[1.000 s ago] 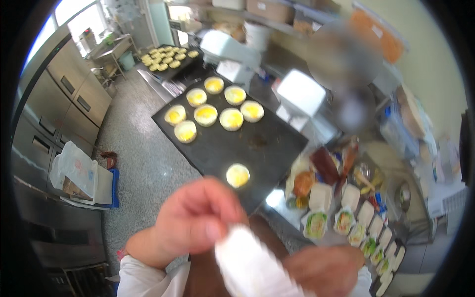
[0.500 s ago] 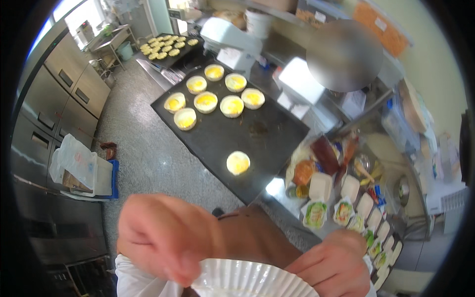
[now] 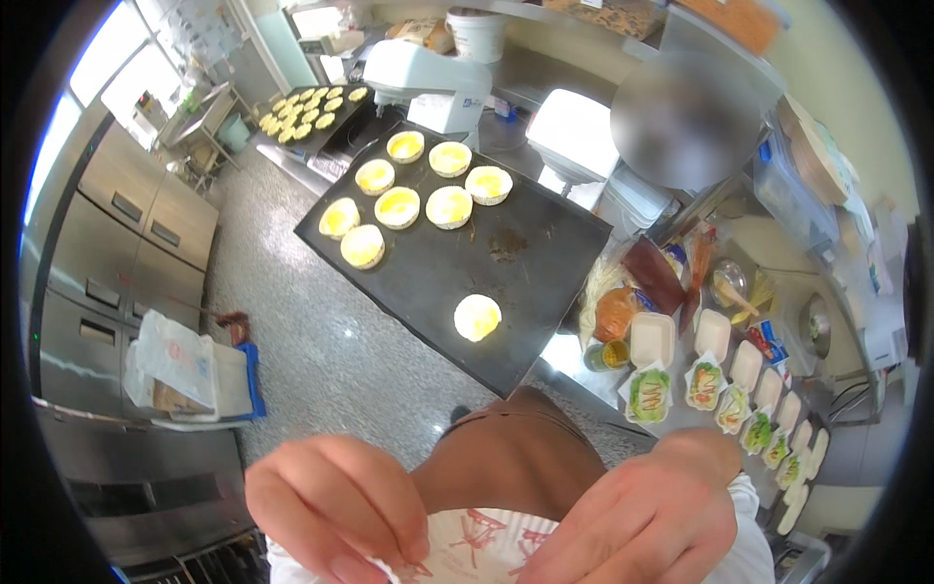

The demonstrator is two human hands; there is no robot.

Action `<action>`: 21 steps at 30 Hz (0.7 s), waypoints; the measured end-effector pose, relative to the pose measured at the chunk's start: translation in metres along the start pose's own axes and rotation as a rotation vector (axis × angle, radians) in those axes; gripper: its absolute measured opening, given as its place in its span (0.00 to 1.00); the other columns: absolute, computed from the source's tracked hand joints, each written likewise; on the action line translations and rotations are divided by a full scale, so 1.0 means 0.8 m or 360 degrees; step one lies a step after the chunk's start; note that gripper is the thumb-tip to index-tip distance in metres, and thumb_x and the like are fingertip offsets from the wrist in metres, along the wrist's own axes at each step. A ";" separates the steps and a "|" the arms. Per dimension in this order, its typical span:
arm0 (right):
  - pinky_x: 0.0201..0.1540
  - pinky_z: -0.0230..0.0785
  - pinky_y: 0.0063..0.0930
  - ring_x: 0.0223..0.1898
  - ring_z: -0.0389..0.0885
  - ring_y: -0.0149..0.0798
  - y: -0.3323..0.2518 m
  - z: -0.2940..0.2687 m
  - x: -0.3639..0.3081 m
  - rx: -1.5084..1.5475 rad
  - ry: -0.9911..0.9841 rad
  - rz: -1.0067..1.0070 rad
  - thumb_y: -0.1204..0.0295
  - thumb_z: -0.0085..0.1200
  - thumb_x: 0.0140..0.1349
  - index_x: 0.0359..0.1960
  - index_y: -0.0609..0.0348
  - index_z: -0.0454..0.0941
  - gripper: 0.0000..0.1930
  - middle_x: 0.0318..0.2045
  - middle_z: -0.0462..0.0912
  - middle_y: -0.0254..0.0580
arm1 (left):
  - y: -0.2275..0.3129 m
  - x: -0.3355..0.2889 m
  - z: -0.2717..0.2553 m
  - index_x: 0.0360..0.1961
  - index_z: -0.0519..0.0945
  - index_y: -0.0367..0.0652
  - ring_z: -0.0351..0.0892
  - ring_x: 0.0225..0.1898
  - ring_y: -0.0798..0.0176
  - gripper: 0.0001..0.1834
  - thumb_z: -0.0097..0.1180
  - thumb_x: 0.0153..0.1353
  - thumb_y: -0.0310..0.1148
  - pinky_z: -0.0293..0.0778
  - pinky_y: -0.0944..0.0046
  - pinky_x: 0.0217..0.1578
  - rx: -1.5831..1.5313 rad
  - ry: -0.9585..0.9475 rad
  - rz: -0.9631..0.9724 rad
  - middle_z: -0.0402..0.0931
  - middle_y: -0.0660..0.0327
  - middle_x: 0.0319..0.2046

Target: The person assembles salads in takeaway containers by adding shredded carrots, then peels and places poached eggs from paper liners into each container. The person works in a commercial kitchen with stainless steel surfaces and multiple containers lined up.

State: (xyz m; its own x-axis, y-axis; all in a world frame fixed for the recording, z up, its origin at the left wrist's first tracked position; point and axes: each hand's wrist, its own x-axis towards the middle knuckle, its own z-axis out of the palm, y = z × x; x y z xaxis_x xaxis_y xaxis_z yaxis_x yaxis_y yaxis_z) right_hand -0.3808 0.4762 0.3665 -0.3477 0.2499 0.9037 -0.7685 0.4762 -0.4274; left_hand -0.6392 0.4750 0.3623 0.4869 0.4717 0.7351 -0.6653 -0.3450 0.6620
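Low in front of me, both hands pinch a white fluted paper baking cup [image 3: 472, 547] with a red printed pattern. My left hand [image 3: 336, 501] has its fingers closed on the cup's left edge. On the opposite side, the fingers of my right hand [image 3: 637, 516] grip the rim. The cup's lower part runs out of the picture. Beyond my hands lies a black baking tray [image 3: 418, 282]. Several paper cups with a yellow filling [image 3: 397, 207] are grouped on its far left part, and a single filled cup [image 3: 478, 318] stands nearer to me.
Right of the tray, open takeaway boxes [image 3: 650, 394] with salad stand in a row beside a jar [image 3: 607, 355]. A white stand mixer [image 3: 428, 83] and another tray of small pastries [image 3: 311, 112] are behind. Steel cabinets [image 3: 126, 229] and a white bin [image 3: 190, 375] are at left.
The paper cup has turned so its red printed pattern shows instead of only white pleats. My left hand has moved lower, nearer my right hand. The view has shifted slightly.
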 end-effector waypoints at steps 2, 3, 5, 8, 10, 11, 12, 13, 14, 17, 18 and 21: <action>0.38 0.84 0.42 0.43 0.88 0.58 0.001 0.007 -0.003 0.0079 0.0042 -0.0018 0.79 0.54 0.67 0.23 0.67 0.76 0.12 0.45 0.85 0.65 | -0.001 -0.005 0.003 0.48 0.77 0.35 0.86 0.42 0.47 0.11 0.63 0.66 0.21 0.87 0.51 0.43 0.0013 -0.0058 -0.0018 0.82 0.45 0.40; 0.37 0.84 0.41 0.42 0.88 0.58 0.001 0.011 -0.004 0.0116 0.0065 -0.0028 0.79 0.55 0.67 0.23 0.66 0.76 0.12 0.44 0.85 0.64 | -0.001 -0.009 0.008 0.48 0.77 0.35 0.86 0.42 0.47 0.12 0.63 0.65 0.21 0.86 0.50 0.43 0.0012 -0.0069 -0.0030 0.82 0.45 0.40; 0.36 0.84 0.41 0.40 0.88 0.58 0.005 0.015 -0.007 0.0231 0.0083 -0.0039 0.78 0.55 0.66 0.23 0.67 0.76 0.12 0.42 0.85 0.63 | 0.005 -0.012 0.024 0.48 0.78 0.36 0.86 0.42 0.47 0.12 0.64 0.64 0.21 0.87 0.51 0.40 0.0078 0.0027 -0.0026 0.82 0.44 0.38; 0.35 0.83 0.40 0.37 0.88 0.58 -0.005 0.016 -0.015 0.0163 0.0272 0.0025 0.78 0.55 0.66 0.24 0.67 0.76 0.11 0.40 0.84 0.62 | -0.023 0.004 0.022 0.47 0.80 0.38 0.87 0.40 0.47 0.12 0.66 0.63 0.22 0.87 0.52 0.37 -0.0003 0.0072 0.0084 0.83 0.44 0.35; 0.35 0.83 0.40 0.36 0.87 0.58 0.004 0.018 -0.021 0.0279 0.0152 0.0041 0.78 0.56 0.65 0.24 0.68 0.76 0.11 0.40 0.84 0.63 | -0.013 -0.037 0.044 0.47 0.80 0.37 0.87 0.40 0.46 0.12 0.67 0.63 0.22 0.87 0.52 0.38 0.0121 0.0233 0.0129 0.83 0.45 0.36; 0.34 0.83 0.40 0.35 0.87 0.58 0.003 0.013 -0.024 0.0268 0.0132 0.0044 0.78 0.55 0.65 0.24 0.68 0.76 0.10 0.40 0.84 0.63 | -0.018 -0.032 0.041 0.47 0.80 0.37 0.87 0.40 0.46 0.13 0.67 0.63 0.22 0.87 0.52 0.38 0.0106 0.0244 0.0129 0.84 0.45 0.37; 0.34 0.83 0.40 0.35 0.87 0.58 0.000 0.010 -0.027 0.0267 0.0117 0.0057 0.78 0.55 0.65 0.24 0.68 0.76 0.10 0.41 0.84 0.64 | -0.021 -0.028 0.037 0.47 0.80 0.37 0.87 0.40 0.45 0.13 0.67 0.62 0.21 0.87 0.52 0.38 0.0053 0.0209 0.0097 0.84 0.45 0.37; 0.34 0.82 0.40 0.34 0.87 0.58 -0.002 0.007 -0.028 0.0300 0.0122 0.0093 0.78 0.54 0.66 0.25 0.68 0.76 0.10 0.41 0.84 0.65 | -0.024 -0.025 0.033 0.47 0.80 0.37 0.87 0.41 0.45 0.13 0.66 0.62 0.21 0.87 0.52 0.38 0.0005 0.0176 0.0067 0.84 0.45 0.37; 0.36 0.82 0.43 0.37 0.86 0.60 -0.005 -0.001 -0.031 0.0407 0.0072 0.0165 0.77 0.54 0.67 0.27 0.68 0.77 0.09 0.43 0.83 0.65 | -0.027 -0.017 0.031 0.47 0.80 0.37 0.87 0.42 0.44 0.13 0.66 0.62 0.20 0.87 0.52 0.38 -0.0020 0.0147 0.0048 0.84 0.44 0.37; 0.43 0.79 0.51 0.44 0.83 0.67 -0.011 -0.021 -0.043 0.0715 -0.0042 0.0417 0.72 0.54 0.70 0.35 0.67 0.79 0.09 0.47 0.82 0.66 | -0.037 -0.009 0.022 0.47 0.80 0.35 0.87 0.41 0.43 0.13 0.67 0.61 0.21 0.87 0.51 0.39 -0.0104 0.0033 0.0103 0.84 0.42 0.35; 0.43 0.79 0.52 0.45 0.82 0.68 -0.007 -0.021 -0.043 0.0762 -0.0028 0.0472 0.72 0.53 0.70 0.35 0.67 0.79 0.09 0.48 0.82 0.66 | -0.043 -0.010 0.027 0.40 0.79 0.34 0.87 0.35 0.43 0.08 0.65 0.60 0.19 0.86 0.51 0.35 -0.0127 0.0204 0.0162 0.83 0.42 0.31; 0.34 0.80 0.46 0.35 0.85 0.61 -0.003 0.012 -0.057 0.0872 0.0262 0.0321 0.79 0.49 0.68 0.26 0.69 0.76 0.11 0.42 0.82 0.70 | -0.044 -0.008 0.068 0.30 0.80 0.34 0.85 0.28 0.46 0.03 0.62 0.61 0.20 0.84 0.55 0.28 -0.0015 0.0497 0.0200 0.82 0.44 0.26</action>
State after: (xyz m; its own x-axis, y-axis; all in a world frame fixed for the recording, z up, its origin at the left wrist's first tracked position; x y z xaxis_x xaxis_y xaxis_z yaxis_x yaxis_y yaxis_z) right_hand -0.3682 0.4559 0.3264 -0.4614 0.4379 0.7716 -0.8759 -0.0864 -0.4748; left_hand -0.5880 0.4400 0.3425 0.2046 0.6522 0.7299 -0.7154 -0.4094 0.5663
